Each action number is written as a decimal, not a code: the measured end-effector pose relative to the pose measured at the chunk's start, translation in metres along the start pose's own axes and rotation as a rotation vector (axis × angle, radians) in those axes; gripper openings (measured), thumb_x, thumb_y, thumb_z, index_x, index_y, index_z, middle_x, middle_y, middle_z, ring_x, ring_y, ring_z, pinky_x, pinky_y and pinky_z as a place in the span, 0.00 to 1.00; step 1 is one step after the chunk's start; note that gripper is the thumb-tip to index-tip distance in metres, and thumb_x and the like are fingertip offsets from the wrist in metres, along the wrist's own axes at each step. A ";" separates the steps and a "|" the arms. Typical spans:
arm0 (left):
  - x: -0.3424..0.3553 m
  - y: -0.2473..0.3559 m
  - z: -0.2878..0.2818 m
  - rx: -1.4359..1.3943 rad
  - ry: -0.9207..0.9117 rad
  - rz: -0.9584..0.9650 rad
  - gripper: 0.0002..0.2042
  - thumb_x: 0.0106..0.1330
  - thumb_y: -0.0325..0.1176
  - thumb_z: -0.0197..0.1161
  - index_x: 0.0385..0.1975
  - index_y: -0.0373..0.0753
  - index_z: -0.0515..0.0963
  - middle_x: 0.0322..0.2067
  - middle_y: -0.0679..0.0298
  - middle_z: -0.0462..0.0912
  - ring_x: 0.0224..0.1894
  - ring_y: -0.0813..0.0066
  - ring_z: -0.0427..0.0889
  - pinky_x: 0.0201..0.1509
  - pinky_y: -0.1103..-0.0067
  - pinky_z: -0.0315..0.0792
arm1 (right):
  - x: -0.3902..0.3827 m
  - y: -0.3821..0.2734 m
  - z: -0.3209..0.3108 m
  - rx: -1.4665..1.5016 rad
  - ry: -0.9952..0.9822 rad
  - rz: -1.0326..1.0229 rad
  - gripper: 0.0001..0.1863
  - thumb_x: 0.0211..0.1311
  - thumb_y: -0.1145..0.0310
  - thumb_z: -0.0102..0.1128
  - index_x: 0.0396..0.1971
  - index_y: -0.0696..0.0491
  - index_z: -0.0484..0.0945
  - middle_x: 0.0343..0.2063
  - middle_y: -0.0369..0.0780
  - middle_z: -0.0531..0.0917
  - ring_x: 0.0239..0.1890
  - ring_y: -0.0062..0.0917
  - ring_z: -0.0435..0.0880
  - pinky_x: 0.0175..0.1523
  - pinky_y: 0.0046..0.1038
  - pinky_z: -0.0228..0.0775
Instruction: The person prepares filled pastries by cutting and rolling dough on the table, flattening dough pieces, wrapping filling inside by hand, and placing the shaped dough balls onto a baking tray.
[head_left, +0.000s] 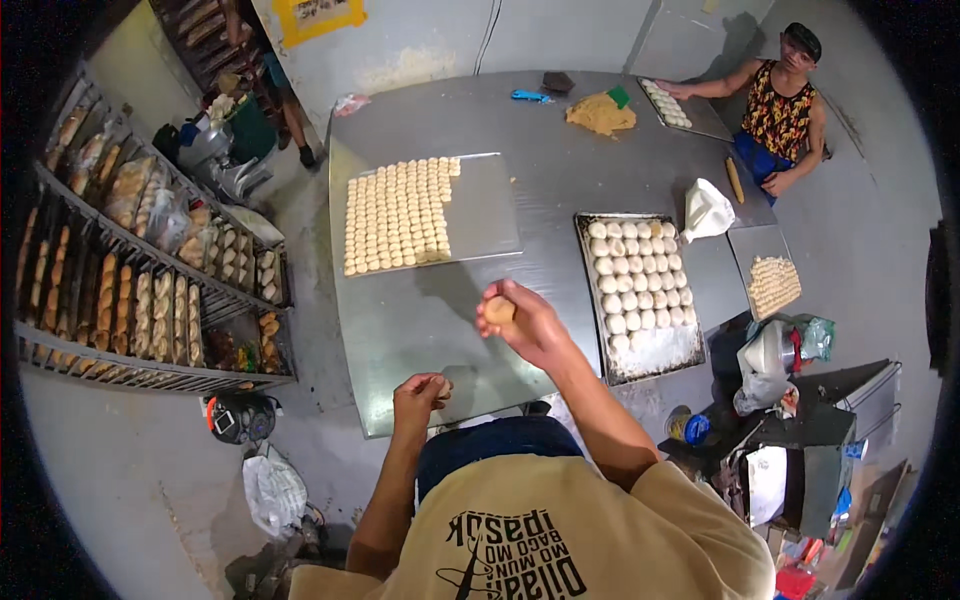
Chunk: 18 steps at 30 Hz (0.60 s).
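Observation:
My right hand [522, 322] is raised over the steel table [400, 340], fingers curled round a round tan lump [500, 311]. Near the table's front edge, my left hand [422, 392] has its fingers bent around a small piece that I cannot make out. A tray of small pale dough pieces [400, 215] in rows, with a bare strip at its right, lies beyond my hands. Right of my right hand, a dark-rimmed baking tray [655, 355] holds rows of flour-dusted dough rounds [640, 280].
A co-worker [785, 110] at the right touches a small tray [675, 105], near a crumbly tan mound [600, 113], rolling pin [735, 180], white cloth [708, 210] and another loaded tray [775, 285]. Racks of bread [150, 315] stand left. Another person's legs [293, 120] show behind. Bags and bins [775, 375] crowd the right.

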<state>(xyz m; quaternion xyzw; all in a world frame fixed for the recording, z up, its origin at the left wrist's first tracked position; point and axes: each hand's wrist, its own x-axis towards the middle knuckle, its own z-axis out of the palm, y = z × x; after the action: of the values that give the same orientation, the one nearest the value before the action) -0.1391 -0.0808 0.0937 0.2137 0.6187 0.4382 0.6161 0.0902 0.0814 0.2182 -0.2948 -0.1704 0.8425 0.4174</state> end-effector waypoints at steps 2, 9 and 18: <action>0.002 0.007 0.025 -0.012 0.002 0.052 0.12 0.78 0.35 0.71 0.51 0.32 0.86 0.43 0.58 0.92 0.43 0.70 0.91 0.46 0.74 0.86 | -0.024 -0.027 -0.004 -0.012 0.035 -0.012 0.14 0.86 0.57 0.57 0.48 0.54 0.81 0.40 0.47 0.87 0.37 0.32 0.88 0.35 0.26 0.76; 0.013 0.032 0.119 0.023 -0.108 0.140 0.13 0.75 0.32 0.73 0.54 0.34 0.87 0.44 0.61 0.92 0.43 0.73 0.90 0.48 0.74 0.84 | -0.007 -0.037 -0.133 0.478 0.288 0.079 0.21 0.84 0.47 0.60 0.43 0.52 0.82 0.36 0.46 0.87 0.31 0.29 0.83 0.32 0.27 0.72; 0.030 0.064 0.198 -0.013 -0.099 0.055 0.19 0.76 0.25 0.70 0.64 0.31 0.80 0.51 0.54 0.92 0.50 0.67 0.91 0.57 0.70 0.85 | -0.013 -0.083 -0.149 -0.091 0.059 0.076 0.23 0.84 0.46 0.60 0.40 0.53 0.79 0.32 0.41 0.84 0.24 0.21 0.76 0.28 0.25 0.68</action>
<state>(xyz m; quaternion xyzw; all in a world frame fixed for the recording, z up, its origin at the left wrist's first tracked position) 0.0263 0.0321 0.1566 0.2481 0.5786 0.4478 0.6349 0.2418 0.1265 0.1528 -0.3444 -0.1849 0.8401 0.3761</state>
